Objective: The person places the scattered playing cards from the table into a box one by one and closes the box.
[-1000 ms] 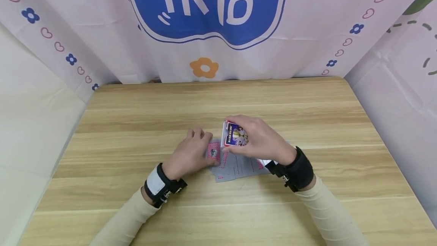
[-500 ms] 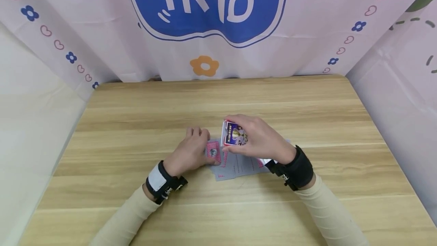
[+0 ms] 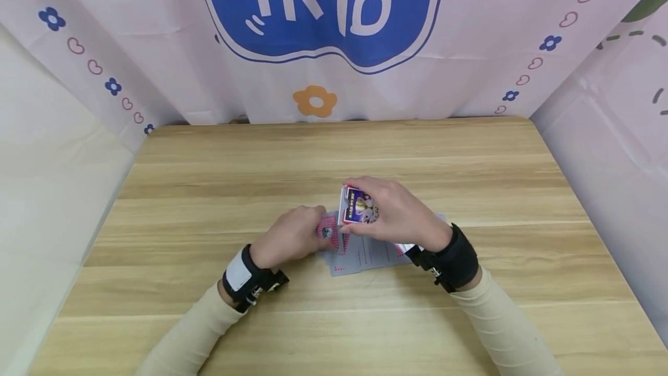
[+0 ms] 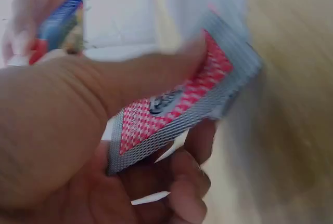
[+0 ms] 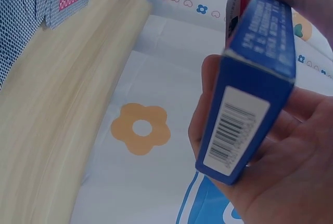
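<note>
My left hand (image 3: 294, 235) grips a stack of red-backed playing cards (image 3: 326, 231), thumb on top and fingers curled beneath the playing cards (image 4: 177, 112), which are tilted up off the table. My right hand (image 3: 394, 213) holds a blue card box (image 3: 357, 206) upright just right of the stack, its open end toward the left hand. In the right wrist view the card box (image 5: 250, 83) shows a barcode on its end. More cards (image 3: 365, 251) lie fanned on the wooden table (image 3: 334, 155) beneath both hands.
A pink cloth backdrop (image 3: 323, 33) with a blue logo and an orange flower hangs behind the table's far edge. Pale walls close in at left and right. Black wrist straps sit on both forearms.
My left hand has curled tighter round the card stack and lifted it nearer to the box. The right hand and box have barely moved.
</note>
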`<state>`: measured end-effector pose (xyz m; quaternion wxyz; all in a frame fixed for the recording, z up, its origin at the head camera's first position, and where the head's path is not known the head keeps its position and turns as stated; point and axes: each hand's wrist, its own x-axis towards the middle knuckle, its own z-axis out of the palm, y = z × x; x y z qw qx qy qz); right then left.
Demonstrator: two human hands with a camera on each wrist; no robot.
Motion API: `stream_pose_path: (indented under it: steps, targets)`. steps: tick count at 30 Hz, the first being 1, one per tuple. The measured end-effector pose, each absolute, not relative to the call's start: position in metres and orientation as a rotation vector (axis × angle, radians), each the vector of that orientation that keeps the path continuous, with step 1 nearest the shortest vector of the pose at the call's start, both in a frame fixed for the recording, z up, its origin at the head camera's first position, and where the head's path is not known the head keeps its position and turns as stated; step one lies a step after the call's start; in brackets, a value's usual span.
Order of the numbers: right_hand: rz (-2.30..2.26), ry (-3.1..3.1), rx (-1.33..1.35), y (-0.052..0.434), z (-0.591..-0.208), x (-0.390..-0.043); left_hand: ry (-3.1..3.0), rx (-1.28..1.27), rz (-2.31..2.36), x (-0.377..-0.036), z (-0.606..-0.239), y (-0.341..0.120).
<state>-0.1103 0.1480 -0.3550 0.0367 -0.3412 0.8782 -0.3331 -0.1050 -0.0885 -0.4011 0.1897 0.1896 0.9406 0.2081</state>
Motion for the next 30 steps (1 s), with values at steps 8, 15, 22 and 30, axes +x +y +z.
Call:
stream_pose_path:
  steps: [8, 15, 22, 30]
  targets:
    - [-1.046, 2.719, -1.045, 0.154, -0.353, -0.112, 2.699, 0.596, 0.966, -0.102, -0.37, -0.094]
    - [-1.047, 2.73, -1.028, 0.157, -0.353, -0.114, 2.771, 0.519, 1.29, -0.097, -0.355, -0.1]
    - [-1.048, 2.755, -1.037, 0.156, -0.352, -0.113, 2.643, 0.33, 1.55, -0.093, -0.352, -0.101]
    - [-1.034, 2.757, -1.048, 0.154, -0.352, -0.113, 2.688, 0.295, 1.608, -0.092, -0.353, -0.096]
